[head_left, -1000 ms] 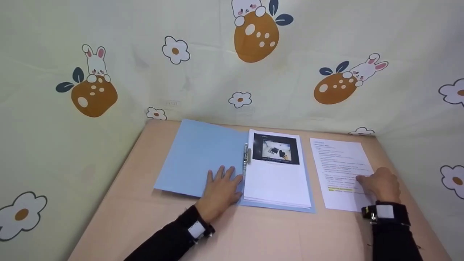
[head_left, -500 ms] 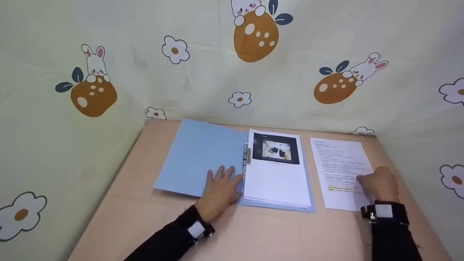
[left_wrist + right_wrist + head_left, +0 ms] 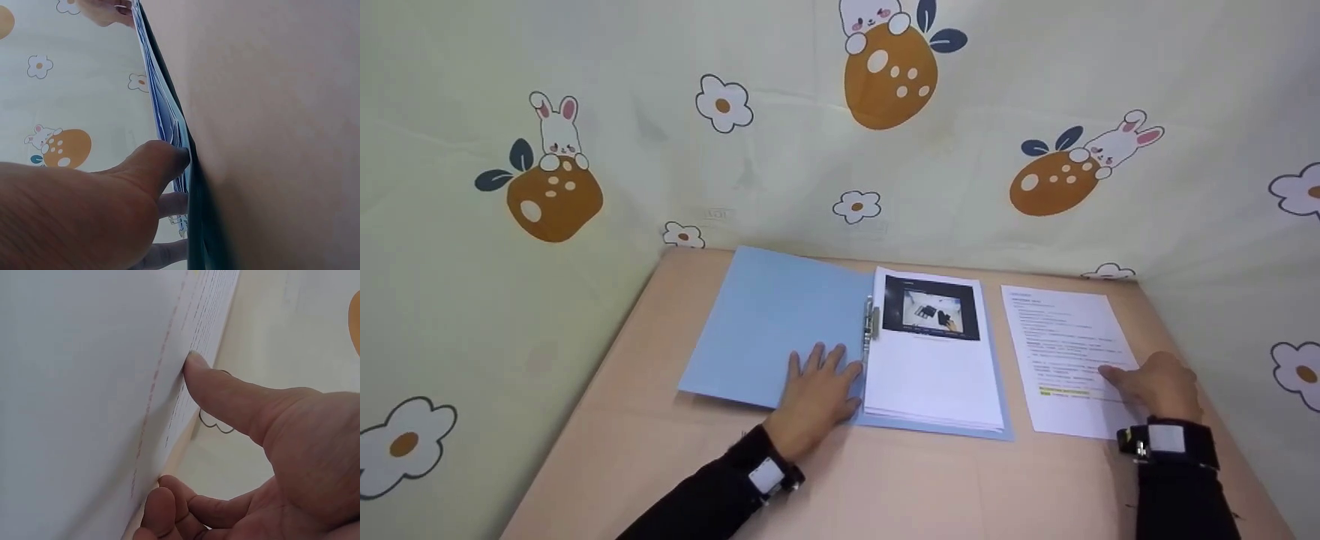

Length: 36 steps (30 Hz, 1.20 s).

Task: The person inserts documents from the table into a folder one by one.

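Note:
A light blue folder (image 3: 795,315) lies spread on the table. My left hand (image 3: 814,397) rests on its left cover near the spine, fingers spread. In the left wrist view, its thumb (image 3: 163,160) is at the folder's lower edge. A metal clip (image 3: 871,322) holds a stack of white pages (image 3: 934,382), the top one printed with a dark picture. To the right lies a loose printed sheet of paper (image 3: 1061,337) with a yellow highlighted line. My right hand (image 3: 1166,386) is at its right edge, thumb (image 3: 216,385) over the print and other fingers (image 3: 160,509) curled beside the edge.
The table has a pinkish-beige cover (image 3: 915,487). Pale cloth walls (image 3: 780,165) with rabbits, flowers and orange fruit enclose its back and both sides. A band with a white-topped device (image 3: 1166,439) sits on each wrist over dark sleeves.
My right hand has shifted slightly right and toward me, its thumb staying over the sheet. My left hand, the folder and the sheet hold their places.

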Tool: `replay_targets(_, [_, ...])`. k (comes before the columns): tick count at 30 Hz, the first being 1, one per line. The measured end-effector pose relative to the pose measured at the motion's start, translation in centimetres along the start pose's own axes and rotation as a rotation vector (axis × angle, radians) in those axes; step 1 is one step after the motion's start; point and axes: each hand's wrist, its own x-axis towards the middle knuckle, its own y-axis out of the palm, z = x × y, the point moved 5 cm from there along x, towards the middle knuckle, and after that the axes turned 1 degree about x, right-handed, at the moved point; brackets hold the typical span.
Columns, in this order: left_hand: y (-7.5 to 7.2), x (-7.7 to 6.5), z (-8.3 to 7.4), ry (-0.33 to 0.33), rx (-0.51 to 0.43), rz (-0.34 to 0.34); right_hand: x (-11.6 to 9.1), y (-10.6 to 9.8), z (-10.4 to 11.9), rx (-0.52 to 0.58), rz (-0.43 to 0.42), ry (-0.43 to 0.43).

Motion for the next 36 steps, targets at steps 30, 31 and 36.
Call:
replay_targets(30, [0.1,-0.2,0.0,0.005,-0.026,0.003,0.5,-0.2,1.0,0.131,-0.003,-0.107])
replay_targets(31, [0.1,-0.2,0.0,0.006,-0.025,-0.001,0.5,-0.3,1.1,0.14,-0.002,-0.106])
replay_targets(36, [-0.1,-0.2,0.0,0.021,-0.008,-0.021,0.4,-0.9,1.7,0.171,0.034,-0.108])
